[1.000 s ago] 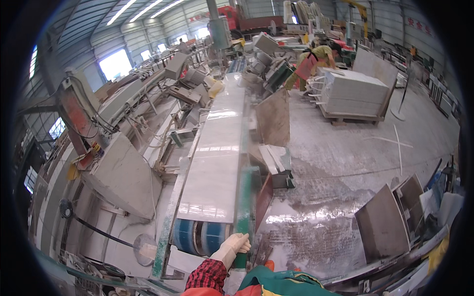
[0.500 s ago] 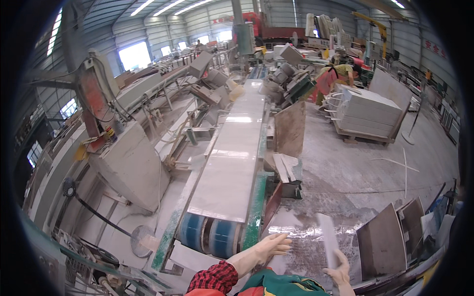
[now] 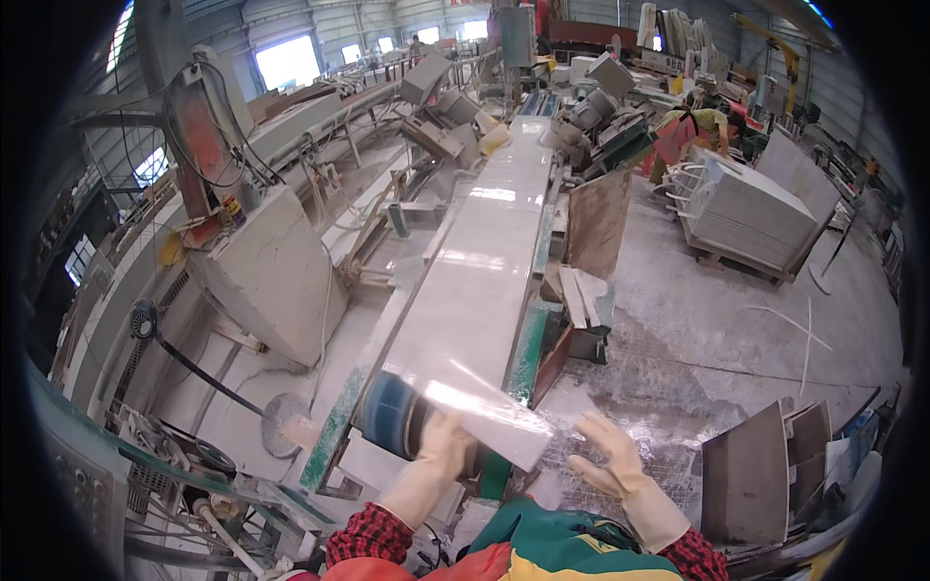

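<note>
Pale gloves cover both my hands. A glossy pale stone slab [image 3: 484,412] lies askew across the near end of the conveyor belt [image 3: 460,300], its right corner sticking out past the green side rail. My left hand [image 3: 444,455] grips the slab's near edge, beside the blue roller [image 3: 389,414]; its fingertips are partly hidden there. Just off the slab's right corner, my right hand [image 3: 612,465] is raised with its fingers apart and nothing in it. More glossy slabs run in a line up the belt.
Brown and grey boards [image 3: 746,474] lean at the lower right. Offcut strips [image 3: 581,295] rest beside the belt. A round-based stand [image 3: 286,424] is at left. At the far right a co-worker [image 3: 688,136] bends over stacked slabs [image 3: 751,208] on a pallet.
My right hand has let go of a thin pale slab, which no longer shows there. My left hand has moved to the belt's end slab, which now lies turned askew. The view has shifted.
</note>
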Demonstrator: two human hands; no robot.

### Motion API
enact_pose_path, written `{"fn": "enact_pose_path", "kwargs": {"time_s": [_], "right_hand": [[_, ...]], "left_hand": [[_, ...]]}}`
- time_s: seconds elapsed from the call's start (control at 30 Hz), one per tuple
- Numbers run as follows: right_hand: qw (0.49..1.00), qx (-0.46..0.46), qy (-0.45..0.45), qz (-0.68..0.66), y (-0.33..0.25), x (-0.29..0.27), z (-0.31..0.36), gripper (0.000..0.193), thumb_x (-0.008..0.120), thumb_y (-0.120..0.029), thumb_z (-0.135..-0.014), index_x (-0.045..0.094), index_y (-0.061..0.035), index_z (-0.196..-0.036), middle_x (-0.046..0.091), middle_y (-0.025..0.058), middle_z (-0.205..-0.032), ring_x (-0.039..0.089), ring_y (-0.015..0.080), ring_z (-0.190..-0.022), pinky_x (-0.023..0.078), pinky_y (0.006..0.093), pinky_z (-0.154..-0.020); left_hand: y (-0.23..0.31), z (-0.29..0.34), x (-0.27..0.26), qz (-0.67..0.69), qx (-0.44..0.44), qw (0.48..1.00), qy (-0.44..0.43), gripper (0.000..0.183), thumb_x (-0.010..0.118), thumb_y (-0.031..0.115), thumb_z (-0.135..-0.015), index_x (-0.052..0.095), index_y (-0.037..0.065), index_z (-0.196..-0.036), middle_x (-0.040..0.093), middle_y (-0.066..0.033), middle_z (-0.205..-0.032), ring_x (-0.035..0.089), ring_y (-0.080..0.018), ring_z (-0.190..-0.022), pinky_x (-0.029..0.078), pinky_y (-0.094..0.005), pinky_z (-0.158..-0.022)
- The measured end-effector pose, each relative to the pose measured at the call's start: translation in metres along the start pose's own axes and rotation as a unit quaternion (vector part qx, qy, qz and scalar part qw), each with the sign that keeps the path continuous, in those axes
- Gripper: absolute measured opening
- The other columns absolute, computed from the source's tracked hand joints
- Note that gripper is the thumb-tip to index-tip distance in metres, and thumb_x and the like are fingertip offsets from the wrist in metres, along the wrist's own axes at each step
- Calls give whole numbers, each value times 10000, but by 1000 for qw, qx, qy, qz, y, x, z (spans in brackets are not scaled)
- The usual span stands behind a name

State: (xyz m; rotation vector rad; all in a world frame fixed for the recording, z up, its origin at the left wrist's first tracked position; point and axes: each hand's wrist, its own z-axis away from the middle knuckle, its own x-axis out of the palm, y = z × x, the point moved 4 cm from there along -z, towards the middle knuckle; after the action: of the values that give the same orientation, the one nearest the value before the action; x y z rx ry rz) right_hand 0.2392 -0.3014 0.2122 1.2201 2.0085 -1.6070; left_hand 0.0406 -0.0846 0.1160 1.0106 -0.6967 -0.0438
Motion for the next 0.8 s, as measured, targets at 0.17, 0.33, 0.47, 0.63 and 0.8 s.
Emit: {"fn": "enact_pose_path", "kwargs": {"time_s": [0.17,0.33,0.47,0.63,0.8], "right_hand": [[979,192,32,-54,75,5,77,496,772,-225,-791,642,-11,-1218,628,235,-1251,582,350,-1218,443,397,-1039],[950,302,49,-57,125,15,138,494,746,-190,-796,634,4,-1237,640,206,-1255,584,315,-1224,441,377,-1040],[930,355,38,-81,128,20,150,499,733,-189,-818,619,-10,-1270,623,190,-1290,562,304,-1247,418,374,-1063],[917,392,9,-69,117,25,155,508,720,-194,-852,593,-36,-1319,599,156,-1334,535,271,-1276,392,358,-1086],[907,416,-4,-72,113,28,159,520,721,-191,-854,584,-43,-1333,589,158,-1349,541,273,-1268,405,359,-1076]], "left_hand": [[3,-18,-91,36,37,995,87,395,453,101,-979,403,85,-1371,546,-133,-1309,589,-316,-1151,507,-531,-921],[-13,-30,-130,110,44,981,156,370,480,57,-963,430,89,-1328,554,-126,-1274,595,-310,-1136,547,-474,-852],[-26,-51,-152,101,30,980,171,334,491,38,-960,449,75,-1290,556,-132,-1266,595,-317,-1139,548,-474,-872],[-20,-54,-144,100,26,978,180,336,440,60,-1003,422,59,-1339,531,-163,-1315,571,-339,-1181,500,-539,-973],[-23,-61,-143,110,25,980,167,363,444,48,-975,427,97,-1335,532,-135,-1286,563,-316,-1160,496,-548,-953]]}}
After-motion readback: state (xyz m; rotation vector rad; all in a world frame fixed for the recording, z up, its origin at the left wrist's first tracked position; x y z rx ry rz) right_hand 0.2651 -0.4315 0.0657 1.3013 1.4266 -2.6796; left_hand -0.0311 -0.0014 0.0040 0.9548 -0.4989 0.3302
